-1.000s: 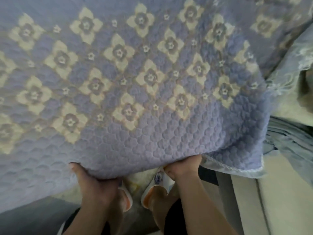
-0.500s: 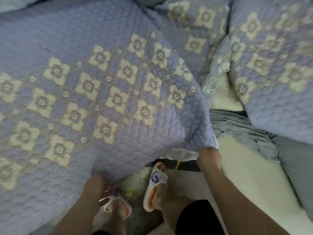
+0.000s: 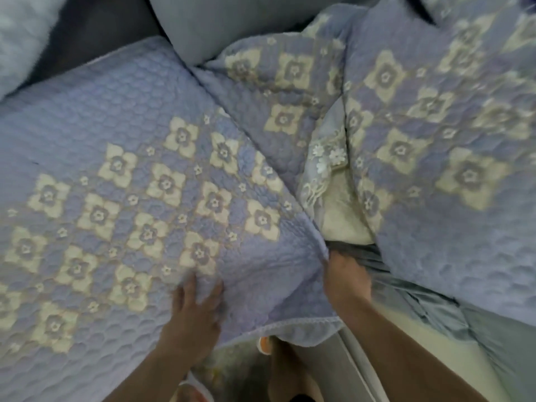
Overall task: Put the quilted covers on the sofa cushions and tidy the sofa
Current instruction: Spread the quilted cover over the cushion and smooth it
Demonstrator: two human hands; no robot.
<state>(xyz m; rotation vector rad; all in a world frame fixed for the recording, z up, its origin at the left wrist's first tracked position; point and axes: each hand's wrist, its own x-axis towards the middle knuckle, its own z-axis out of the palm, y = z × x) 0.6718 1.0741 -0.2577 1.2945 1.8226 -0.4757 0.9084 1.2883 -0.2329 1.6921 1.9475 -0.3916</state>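
A lilac quilted cover [image 3: 121, 175] with cream flowers lies spread over the left sofa seat, its front hem hanging over the edge. My left hand [image 3: 194, 309] lies flat on top of the cover near the front, fingers spread. My right hand [image 3: 345, 277] grips the cover's right edge down in the gap beside the seat. A second flowered cover [image 3: 435, 158] lies over the seat to the right. A third flowered piece [image 3: 278, 91] is bunched at the back between them.
Lace trim [image 3: 322, 166] and a bare cream cushion [image 3: 342, 219] show in the gap. Grey-blue fabric [image 3: 429, 303] lies crumpled at the right front. A plain grey-blue pillow [image 3: 220, 21] sits at the back. My slippered feet [image 3: 265, 343] stand on the floor below.
The cover went from held up in front of me to laid down on the seat. My left hand let go of the hem and moved on top; my right hand slid to the cover's right edge.
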